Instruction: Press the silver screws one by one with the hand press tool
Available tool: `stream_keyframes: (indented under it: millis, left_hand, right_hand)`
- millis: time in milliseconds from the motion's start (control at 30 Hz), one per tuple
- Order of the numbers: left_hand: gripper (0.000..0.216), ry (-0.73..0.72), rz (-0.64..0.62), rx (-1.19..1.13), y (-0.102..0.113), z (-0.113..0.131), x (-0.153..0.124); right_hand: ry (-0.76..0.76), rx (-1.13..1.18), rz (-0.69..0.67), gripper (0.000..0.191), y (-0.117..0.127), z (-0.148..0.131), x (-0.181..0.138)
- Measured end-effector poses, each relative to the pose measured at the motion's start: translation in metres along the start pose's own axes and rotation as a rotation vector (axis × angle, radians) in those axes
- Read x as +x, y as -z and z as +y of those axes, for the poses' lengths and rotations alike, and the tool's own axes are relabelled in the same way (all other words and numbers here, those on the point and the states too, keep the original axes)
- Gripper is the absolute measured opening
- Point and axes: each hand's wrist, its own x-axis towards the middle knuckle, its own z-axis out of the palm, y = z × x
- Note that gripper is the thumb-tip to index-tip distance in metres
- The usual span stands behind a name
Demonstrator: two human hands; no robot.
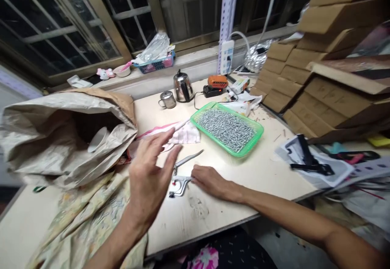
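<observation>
My left hand (150,175) hovers above the table with its fingers stretched out and apart, holding nothing. It is raised in front of a large open paper sack (65,133) with a white cup-like piece (98,139) inside. My right hand (210,181) rests flat on the tabletop, fingertips touching a flat metal bracket (180,184). A thin metal strip (189,159) lies just beyond the bracket. A pink-edged plastic bag (179,134) lies behind my left hand.
A green tray (227,129) full of small metal screws sits right of centre. A kettle (183,86), a metal mug (167,99) and an orange charger (217,83) stand at the back. Stacked cardboard boxes (323,70) fill the right side. Black parts (307,159) lie on paper.
</observation>
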Motion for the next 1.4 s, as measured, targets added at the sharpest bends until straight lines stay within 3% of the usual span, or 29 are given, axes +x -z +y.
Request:
stream_keyframes:
  millis: [133,233,300,400,567,700,833,933,1067,1200,1400]
  left_hand:
    - [0.025,0.233,0.002,0.311,0.043,-0.083,-0.040]
    - [0.024,0.471,-0.171,0.484,0.078,-0.142,-0.084]
    - [0.024,0.584,-0.327,0.563,0.092,-0.168,-0.112]
    - [0.026,0.600,-0.437,0.594,0.092,-0.185,-0.143]
    - [0.023,0.437,-0.534,0.585,0.065,-0.181,-0.157]
    - [0.023,0.411,-0.590,0.627,0.053,-0.183,-0.154]
    - [0.025,0.443,-0.558,0.635,0.056,-0.191,-0.153]
    - [0.022,0.456,-0.503,0.551,0.056,-0.181,-0.152]
    - [0.019,0.672,-0.352,0.109,0.037,-0.138,-0.150]
    - [0.023,0.871,-0.302,-0.251,0.006,-0.100,-0.157]
    - [0.026,0.918,-0.286,-0.306,-0.012,-0.099,-0.167]
  right_hand:
    - [0.008,-0.011,-0.004,0.027,-0.002,0.003,-0.007]
    - [0.024,-0.001,0.025,0.029,-0.008,0.007,-0.008]
    - [0.031,0.000,0.036,0.030,-0.010,0.008,-0.008]
    - [0.036,-0.004,0.049,0.032,-0.010,0.006,-0.008]
    - [0.039,-0.045,0.048,0.033,-0.010,0.004,-0.008]
    - [0.058,-0.064,0.069,0.030,-0.012,0.002,-0.008]
    - [0.130,-0.148,0.115,0.028,-0.014,-0.001,-0.011]
    - [0.206,-0.266,0.128,0.028,-0.013,-0.006,-0.014]
    - [0.269,-0.372,0.136,0.028,-0.010,-0.016,-0.012]
    - [0.288,-0.343,0.136,0.030,-0.007,-0.024,-0.011]
    - [0.294,-0.360,0.096,0.030,-0.007,-0.026,-0.013]
